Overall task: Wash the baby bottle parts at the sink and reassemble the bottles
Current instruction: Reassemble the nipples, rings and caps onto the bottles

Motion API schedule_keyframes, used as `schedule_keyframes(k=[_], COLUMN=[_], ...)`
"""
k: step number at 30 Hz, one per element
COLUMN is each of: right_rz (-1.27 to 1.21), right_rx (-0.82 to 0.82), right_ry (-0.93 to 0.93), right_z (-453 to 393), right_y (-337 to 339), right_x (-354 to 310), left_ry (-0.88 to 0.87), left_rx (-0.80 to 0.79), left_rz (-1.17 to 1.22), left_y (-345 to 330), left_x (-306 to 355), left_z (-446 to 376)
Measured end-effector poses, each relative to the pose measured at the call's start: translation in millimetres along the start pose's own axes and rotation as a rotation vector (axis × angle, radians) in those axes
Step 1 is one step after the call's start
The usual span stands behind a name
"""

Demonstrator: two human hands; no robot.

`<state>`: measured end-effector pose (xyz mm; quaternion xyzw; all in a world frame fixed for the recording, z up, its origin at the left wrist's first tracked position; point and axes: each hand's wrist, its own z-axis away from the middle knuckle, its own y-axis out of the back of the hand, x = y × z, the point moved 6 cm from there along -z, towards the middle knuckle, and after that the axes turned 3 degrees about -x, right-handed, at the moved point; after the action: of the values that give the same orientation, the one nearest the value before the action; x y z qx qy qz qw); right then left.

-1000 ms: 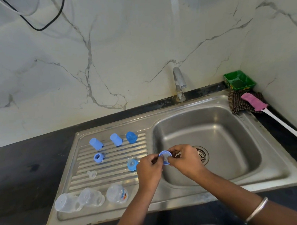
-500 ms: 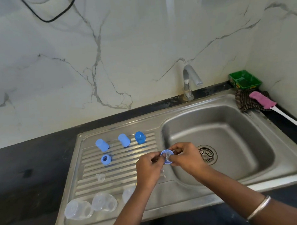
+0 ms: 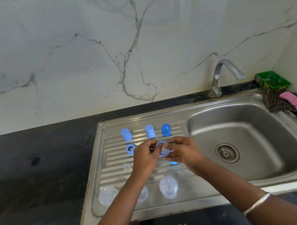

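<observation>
Hands are meeting over the ribbed drainboard [image 3: 112,167]: left hand [image 3: 144,158] and right hand [image 3: 182,152] are both pinching a blue collar ring [image 3: 162,150] between fingertips, possibly with a clear teat seated in it, though blur is hiding that. Three blue caps [image 3: 150,130] are standing upright along the back, another blue ring [image 3: 130,149] is lying left of the hands, and clear bottles [image 3: 168,188] are lying on their sides along the front edge, well apart from the sink basin [image 3: 248,124].
</observation>
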<state>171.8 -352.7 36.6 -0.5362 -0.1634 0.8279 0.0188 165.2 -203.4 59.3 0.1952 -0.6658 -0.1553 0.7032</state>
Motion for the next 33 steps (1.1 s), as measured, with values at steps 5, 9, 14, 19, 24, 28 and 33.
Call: schedule_keyframes(k=[5, 9, 14, 19, 24, 28, 33], right_rz=[-0.072, -0.083, 0.253, 1.301, 1.577, 1.688, 1.706], right_rx=[-0.174, -0.246, -0.133, -0.134, -0.232, -0.282, -0.286], right_ry=[-0.223, -0.255, -0.09, 0.253, 0.183, 0.129, 0.098], right_z=[-13.9, -28.7, -49.9, -67.1, -81.1, -87.8, -90.5], right_y=[-39.1, -61.6, -54.2, -58.0, -64.1, -64.5, -63.2], right_x=[14.5, 18.1, 9.7, 7.3, 33.5, 52.9, 61.5], left_ry=[-0.072, -0.112, -0.028, 0.059, 0.069, 0.062, 0.049], left_rx=[-0.005, -0.022, -0.149, -0.125, -0.096, -0.12, -0.196], left_rz=[-0.049, -0.059, -0.068, -0.151, -0.146, -0.215, -0.319], left_y=[36.9, 60.8, 77.1, 94.0, 106.0, 108.3, 101.1], left_x=[-15.9, -25.6, -46.0, -71.9, -88.0, -103.4, -122.7], left_z=[-5.1, -7.3, -18.1, -37.6, -54.4, -66.6, -77.8])
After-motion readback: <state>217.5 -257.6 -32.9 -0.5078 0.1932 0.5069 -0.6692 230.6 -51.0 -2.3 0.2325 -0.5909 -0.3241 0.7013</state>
